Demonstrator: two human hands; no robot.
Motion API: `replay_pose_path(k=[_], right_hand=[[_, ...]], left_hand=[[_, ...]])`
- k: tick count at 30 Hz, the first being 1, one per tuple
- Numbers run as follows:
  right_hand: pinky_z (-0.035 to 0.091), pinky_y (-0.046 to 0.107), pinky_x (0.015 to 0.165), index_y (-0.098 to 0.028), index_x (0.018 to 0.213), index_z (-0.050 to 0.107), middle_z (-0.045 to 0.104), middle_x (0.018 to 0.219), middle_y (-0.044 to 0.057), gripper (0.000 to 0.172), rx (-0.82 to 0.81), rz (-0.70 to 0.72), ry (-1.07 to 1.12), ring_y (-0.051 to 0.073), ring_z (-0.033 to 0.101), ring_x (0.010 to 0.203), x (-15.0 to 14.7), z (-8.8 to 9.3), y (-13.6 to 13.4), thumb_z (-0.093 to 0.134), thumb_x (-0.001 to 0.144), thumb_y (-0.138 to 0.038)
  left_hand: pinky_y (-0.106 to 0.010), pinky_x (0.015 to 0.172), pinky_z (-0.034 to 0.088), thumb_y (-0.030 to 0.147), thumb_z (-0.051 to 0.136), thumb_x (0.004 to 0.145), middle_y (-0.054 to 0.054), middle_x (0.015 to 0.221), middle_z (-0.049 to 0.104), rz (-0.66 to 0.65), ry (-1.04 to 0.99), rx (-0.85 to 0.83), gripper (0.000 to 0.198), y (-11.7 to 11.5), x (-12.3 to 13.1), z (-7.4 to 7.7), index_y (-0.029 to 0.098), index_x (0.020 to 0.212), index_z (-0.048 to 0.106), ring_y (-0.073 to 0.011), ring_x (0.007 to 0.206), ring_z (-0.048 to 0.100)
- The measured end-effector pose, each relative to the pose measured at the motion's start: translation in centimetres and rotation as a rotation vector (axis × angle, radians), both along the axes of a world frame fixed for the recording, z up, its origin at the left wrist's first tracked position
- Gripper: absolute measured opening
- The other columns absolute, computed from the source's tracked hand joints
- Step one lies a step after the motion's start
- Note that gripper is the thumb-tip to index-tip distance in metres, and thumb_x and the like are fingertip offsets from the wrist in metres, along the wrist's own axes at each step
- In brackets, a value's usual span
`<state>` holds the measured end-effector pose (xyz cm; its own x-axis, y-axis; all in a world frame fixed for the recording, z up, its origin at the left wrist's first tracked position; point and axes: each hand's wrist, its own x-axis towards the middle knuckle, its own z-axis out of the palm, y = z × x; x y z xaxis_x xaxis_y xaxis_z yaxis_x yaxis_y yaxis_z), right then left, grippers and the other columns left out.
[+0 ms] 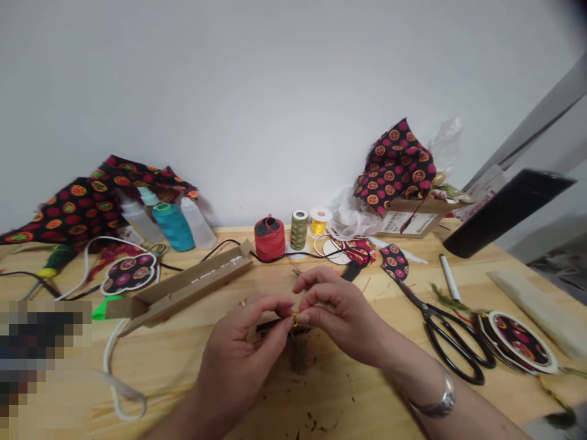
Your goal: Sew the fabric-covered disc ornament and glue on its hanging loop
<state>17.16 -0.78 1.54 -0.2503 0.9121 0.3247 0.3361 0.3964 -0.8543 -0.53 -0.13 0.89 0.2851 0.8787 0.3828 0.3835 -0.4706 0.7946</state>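
Observation:
My left hand [250, 336] and my right hand [337, 308] meet fingertip to fingertip above the middle of the table. Pinched between them is a small piece of yellow cord [296, 318], looped or knotted; its exact shape is too small to make out. Thumb and index finger of both hands are closed on it. A dark strip [268, 327] shows behind the left fingers, partly hidden. Below the hands, dark scraps [312, 421] lie scattered on the wooden table [367, 397].
Black-handled scissors [452, 342] and a round fabric-covered piece [523, 342] lie to the right. An open cardboard box [183, 293] sits left. Behind stand a red thread spool [269, 238], a green spool [299, 229], a yellow spool [318, 225] and a teal thread cone [173, 226].

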Motion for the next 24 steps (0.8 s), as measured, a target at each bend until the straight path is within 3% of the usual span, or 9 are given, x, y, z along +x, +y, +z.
replay_pose_path(k=[3, 7, 13, 24], right_hand=[[0.042, 0.031, 0.085, -0.019, 0.070, 0.064, 0.055, 0.096, 0.003, 0.009, 0.041, 0.031, -0.045, 0.016, 0.053, 0.094, 0.11, 0.35, -0.04, 0.061, 0.077, -0.014], [0.042, 0.032, 0.087, -0.017, 0.067, 0.064, 0.055, 0.095, 0.004, 0.010, 0.069, 0.038, -0.099, 0.016, 0.052, 0.096, 0.40, 0.65, 0.10, 0.062, 0.076, -0.014], [0.042, 0.031, 0.087, -0.017, 0.068, 0.064, 0.054, 0.097, 0.004, 0.009, 0.056, 0.034, -0.110, 0.015, 0.052, 0.096, 0.56, 0.48, 0.18, 0.063, 0.076, -0.015], [0.043, 0.027, 0.086, -0.018, 0.079, 0.067, 0.057, 0.097, 0.003, 0.009, 0.097, -0.039, -0.010, 0.013, 0.054, 0.095, 0.14, -0.21, 0.22, 0.060, 0.079, -0.013]], left_hand=[[-0.019, 0.073, 0.049, 0.009, 0.059, 0.076, 0.002, 0.089, 0.068, -0.072, 0.023, 0.086, 0.029, -0.02, -0.10, -0.19, 0.028, 0.097, 0.063, -0.0126, 0.082, 0.062], [-0.019, 0.077, 0.048, 0.005, 0.058, 0.076, 0.002, 0.094, 0.066, -0.139, 0.036, 0.199, 0.036, 0.10, -0.32, -0.69, 0.031, 0.100, 0.064, -0.0124, 0.088, 0.061], [-0.019, 0.076, 0.050, 0.006, 0.061, 0.074, 0.001, 0.089, 0.067, -0.121, 0.040, 0.293, 0.026, 0.49, -0.35, -0.84, 0.026, 0.091, 0.065, -0.0126, 0.087, 0.062], [-0.016, 0.073, 0.049, 0.011, 0.060, 0.076, 0.002, 0.083, 0.068, -0.018, 0.088, 0.219, 0.015, 0.19, -0.23, -0.47, 0.023, 0.084, 0.064, -0.0104, 0.079, 0.063]])
